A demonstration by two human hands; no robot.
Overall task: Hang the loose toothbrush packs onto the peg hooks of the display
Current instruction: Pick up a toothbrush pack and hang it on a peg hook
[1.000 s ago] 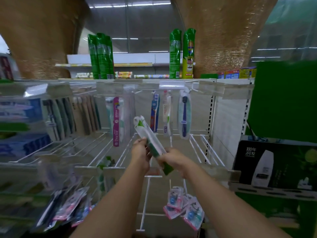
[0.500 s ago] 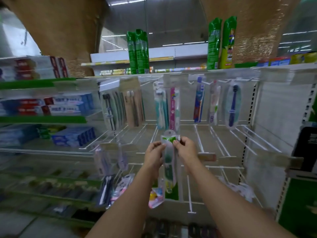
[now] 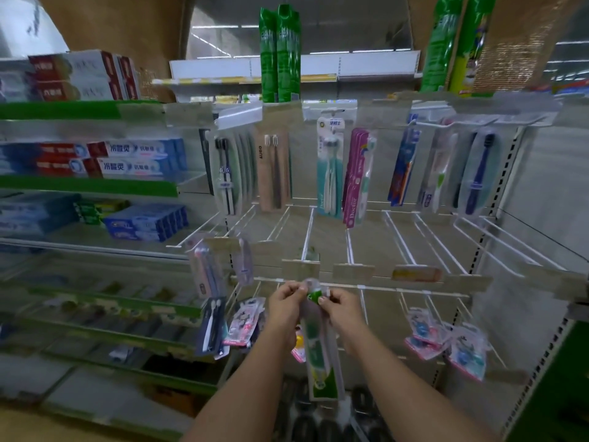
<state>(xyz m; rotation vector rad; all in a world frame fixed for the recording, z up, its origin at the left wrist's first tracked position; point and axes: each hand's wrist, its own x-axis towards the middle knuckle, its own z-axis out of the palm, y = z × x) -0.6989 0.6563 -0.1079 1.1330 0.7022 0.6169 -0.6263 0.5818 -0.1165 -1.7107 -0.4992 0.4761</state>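
A green and white toothbrush pack (image 3: 320, 349) hangs upright between my hands, low in the middle. My left hand (image 3: 287, 303) pinches its top left corner. My right hand (image 3: 341, 306) pinches its top right corner. The pack's top sits just below the front tip of an empty white peg hook (image 3: 307, 237) in the middle row. Several toothbrush packs (image 3: 330, 167) hang on the top row of hooks above.
Empty white hooks (image 3: 424, 247) spread to the right in the middle row. Small packs (image 3: 446, 342) hang on lower hooks at right, others (image 3: 243, 320) at left. Toothpaste boxes (image 3: 137, 161) fill the shelves on the left. Green spray cans (image 3: 280, 52) stand on top.
The tilted pack has turned upright and both hands have shifted to pinch its top corners. The view has swung left and the pack's top has come close to the middle hook's tip.
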